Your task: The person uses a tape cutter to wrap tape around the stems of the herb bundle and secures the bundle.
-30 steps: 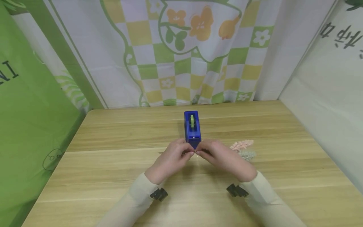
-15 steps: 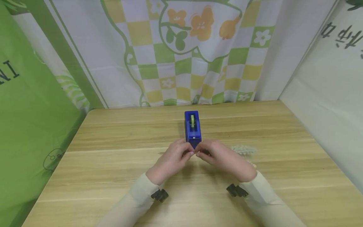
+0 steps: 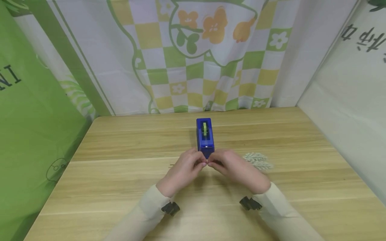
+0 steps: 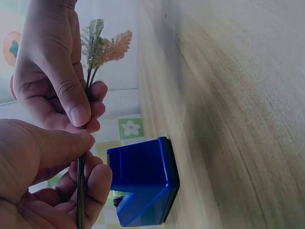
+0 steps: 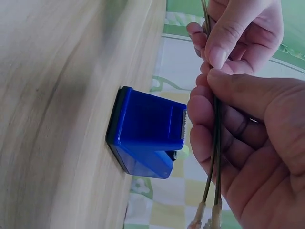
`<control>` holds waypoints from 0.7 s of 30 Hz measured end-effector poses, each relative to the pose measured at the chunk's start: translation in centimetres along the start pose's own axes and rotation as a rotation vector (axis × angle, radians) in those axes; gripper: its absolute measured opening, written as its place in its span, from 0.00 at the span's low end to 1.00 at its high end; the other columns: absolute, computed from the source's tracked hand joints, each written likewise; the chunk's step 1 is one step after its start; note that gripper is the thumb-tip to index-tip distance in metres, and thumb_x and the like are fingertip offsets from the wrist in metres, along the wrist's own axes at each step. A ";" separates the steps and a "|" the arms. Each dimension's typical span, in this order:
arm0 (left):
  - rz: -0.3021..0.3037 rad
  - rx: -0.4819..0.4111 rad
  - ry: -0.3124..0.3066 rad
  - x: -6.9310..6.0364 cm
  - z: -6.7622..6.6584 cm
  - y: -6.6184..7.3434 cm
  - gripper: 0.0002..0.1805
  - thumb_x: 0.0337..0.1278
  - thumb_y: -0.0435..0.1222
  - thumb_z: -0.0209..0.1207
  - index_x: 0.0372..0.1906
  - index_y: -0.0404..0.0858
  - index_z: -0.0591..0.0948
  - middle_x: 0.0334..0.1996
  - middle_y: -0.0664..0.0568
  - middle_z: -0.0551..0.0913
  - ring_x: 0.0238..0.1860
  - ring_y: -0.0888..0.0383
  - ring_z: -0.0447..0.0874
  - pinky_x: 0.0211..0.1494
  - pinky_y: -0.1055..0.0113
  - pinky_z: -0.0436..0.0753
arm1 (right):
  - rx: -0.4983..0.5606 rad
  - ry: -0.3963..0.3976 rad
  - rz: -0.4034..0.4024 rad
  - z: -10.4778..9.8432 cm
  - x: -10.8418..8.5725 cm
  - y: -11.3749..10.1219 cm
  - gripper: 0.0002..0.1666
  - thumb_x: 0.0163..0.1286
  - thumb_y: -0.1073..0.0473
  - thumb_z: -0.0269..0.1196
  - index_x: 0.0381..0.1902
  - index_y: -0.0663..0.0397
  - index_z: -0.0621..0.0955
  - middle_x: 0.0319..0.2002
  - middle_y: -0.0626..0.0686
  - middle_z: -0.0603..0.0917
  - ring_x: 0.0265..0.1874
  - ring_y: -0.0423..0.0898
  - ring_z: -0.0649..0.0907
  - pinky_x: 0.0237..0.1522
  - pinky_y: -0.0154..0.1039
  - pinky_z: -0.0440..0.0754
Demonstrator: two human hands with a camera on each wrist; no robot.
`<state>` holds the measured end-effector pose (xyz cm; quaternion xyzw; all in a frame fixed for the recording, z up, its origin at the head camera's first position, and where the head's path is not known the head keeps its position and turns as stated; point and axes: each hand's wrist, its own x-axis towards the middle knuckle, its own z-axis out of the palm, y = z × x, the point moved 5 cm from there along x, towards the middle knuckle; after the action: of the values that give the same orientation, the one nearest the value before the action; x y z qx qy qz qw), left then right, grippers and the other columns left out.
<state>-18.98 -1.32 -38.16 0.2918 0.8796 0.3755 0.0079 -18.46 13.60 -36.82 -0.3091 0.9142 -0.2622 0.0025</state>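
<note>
In the head view my left hand [image 3: 184, 170] and right hand [image 3: 238, 169] meet fingertip to fingertip at mid-table. Between them they pinch the thin dark stems [image 4: 80, 191] of artificial flower sprigs, held together as a bundle. Past my right hand, pale green flower heads [image 3: 257, 160] stick out. The left wrist view shows a grey-green head [image 4: 92, 40] beside a peach-pink head [image 4: 116, 47]. Stem ends [image 3: 171, 165] show just left of my left hand. Directly beyond the fingertips stands a blue tape dispenser [image 3: 205, 137].
The dispenser holds a roll of yellow-green tape [image 3: 204, 129], and its serrated cutter [image 5: 184, 125] faces the hands. All rests above or on a wood-grain table [image 3: 135, 140]. A patterned curtain [image 3: 193, 67] hangs behind the table's back edge, with cloth walls at both sides.
The sprigs have turned in my fingers: the pink head that showed on the far side dropped out of the head view, and pale green heads show instead. Both hands stay nearly in place.
</note>
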 end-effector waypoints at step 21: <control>-0.067 0.112 -0.125 0.9 1.8 -2.6 0.03 0.62 0.28 0.66 0.37 0.37 0.88 0.36 0.50 0.88 0.37 0.58 0.82 0.45 0.66 0.83 | -0.087 -0.161 0.195 0.8 0.0 1.8 0.05 0.71 0.66 0.66 0.33 0.54 0.84 0.28 0.46 0.85 0.27 0.38 0.78 0.35 0.34 0.81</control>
<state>-20.61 -1.09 -41.00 0.2852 0.9063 0.3063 0.0589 -19.34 14.39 -38.38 -0.2386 0.9472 -0.1954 0.0878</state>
